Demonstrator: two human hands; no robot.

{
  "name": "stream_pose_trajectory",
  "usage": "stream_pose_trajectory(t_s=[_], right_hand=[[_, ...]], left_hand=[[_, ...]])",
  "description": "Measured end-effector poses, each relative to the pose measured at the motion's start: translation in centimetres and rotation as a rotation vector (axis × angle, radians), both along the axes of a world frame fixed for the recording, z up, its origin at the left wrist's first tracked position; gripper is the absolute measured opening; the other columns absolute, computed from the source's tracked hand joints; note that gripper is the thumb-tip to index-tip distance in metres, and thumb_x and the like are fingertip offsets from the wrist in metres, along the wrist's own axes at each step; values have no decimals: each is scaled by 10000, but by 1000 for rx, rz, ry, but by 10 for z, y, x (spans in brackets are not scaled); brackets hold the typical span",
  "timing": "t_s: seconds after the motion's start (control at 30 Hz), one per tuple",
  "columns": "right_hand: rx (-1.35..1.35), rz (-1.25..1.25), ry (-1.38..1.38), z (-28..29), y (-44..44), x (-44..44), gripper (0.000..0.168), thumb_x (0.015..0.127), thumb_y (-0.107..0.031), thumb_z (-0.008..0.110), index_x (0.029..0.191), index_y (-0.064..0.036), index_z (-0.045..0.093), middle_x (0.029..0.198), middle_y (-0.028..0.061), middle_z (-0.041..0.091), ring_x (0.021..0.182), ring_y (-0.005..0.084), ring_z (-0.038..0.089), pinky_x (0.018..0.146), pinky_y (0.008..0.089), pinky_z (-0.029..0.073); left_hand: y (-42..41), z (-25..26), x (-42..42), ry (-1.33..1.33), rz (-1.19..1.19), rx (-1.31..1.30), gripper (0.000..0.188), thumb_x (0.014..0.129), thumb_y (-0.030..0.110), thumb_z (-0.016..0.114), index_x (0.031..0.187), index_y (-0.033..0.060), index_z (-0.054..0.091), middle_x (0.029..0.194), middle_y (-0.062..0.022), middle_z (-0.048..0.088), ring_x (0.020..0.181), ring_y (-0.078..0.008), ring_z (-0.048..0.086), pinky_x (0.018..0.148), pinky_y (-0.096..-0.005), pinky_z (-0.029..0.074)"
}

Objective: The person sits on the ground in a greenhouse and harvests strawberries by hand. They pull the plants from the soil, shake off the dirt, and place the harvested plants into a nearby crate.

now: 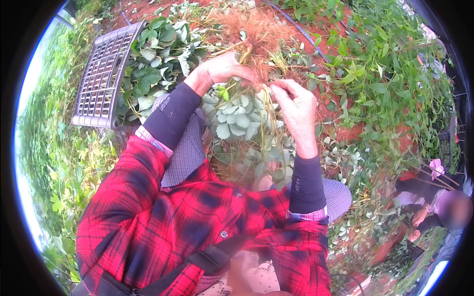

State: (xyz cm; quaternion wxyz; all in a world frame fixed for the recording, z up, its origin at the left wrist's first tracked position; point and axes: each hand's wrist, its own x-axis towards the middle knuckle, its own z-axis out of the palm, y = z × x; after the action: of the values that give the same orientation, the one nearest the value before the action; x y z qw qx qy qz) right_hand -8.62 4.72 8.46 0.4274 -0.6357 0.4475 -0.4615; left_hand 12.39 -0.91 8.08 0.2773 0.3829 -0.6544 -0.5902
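My left hand (pixel 226 70) is closed around the base of a bunch of leafy plants with bare roots. Their reddish-brown roots (pixel 255 33) point away from me, and their broad toothed green leaves (pixel 237 116) hang down below the hand. Just right of the bunch, my right hand (pixel 292 101) pinches thin yellowish stems (pixel 266 107) between thumb and fingers beside the roots. The stems trail down towards my lap.
A grey plastic crate (pixel 100 77) stands tilted at the left, beside a heap of cut leafy plants (pixel 163 55). A thin hose (pixel 300 29) crosses the red soil. Leafy vines (pixel 385 63) grow at the right. Another person (pixel 426 207) works at the lower right.
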Motion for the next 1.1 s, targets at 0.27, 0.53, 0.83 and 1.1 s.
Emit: stream_pose_trajectory(t_s=[0.27, 0.53, 0.83, 1.1], right_hand=[[-508, -501, 538, -20, -33, -38, 41, 720, -63, 575, 747, -38, 593, 681, 95, 585, 588, 238, 569, 573, 304, 464], [-691, -971, 904, 49, -56, -164, 271, 744, -160, 624, 970, -14, 586, 882, 146, 609, 782, 243, 595, 698, 325, 468], [232, 290, 134, -3, -6, -22, 554, 719, -321, 650, 1102, 55, 512, 1044, 121, 588, 897, 165, 568, 780, 286, 440], [145, 131, 28, -15, -6, -23, 275, 849, -233, 502, 811, 17, 612, 655, 47, 592, 606, 89, 517, 567, 234, 407]], left_hand=[[3, 10, -17, -217, 45, -239, 250, 686, 106, 673, 888, -13, 588, 676, -54, 574, 572, -115, 536, 552, -243, 430], [10, 15, -3, -5, 83, 69, 298, 652, 173, 703, 848, 17, 543, 672, -48, 585, 612, -111, 540, 577, -250, 408], [5, 13, -14, -101, 29, -32, 213, 674, 187, 689, 793, 39, 593, 703, -24, 588, 679, -100, 533, 641, -249, 411], [-3, -5, -7, -76, 20, -14, 282, 681, 183, 686, 894, 27, 585, 661, -29, 611, 640, -74, 535, 616, -220, 413]])
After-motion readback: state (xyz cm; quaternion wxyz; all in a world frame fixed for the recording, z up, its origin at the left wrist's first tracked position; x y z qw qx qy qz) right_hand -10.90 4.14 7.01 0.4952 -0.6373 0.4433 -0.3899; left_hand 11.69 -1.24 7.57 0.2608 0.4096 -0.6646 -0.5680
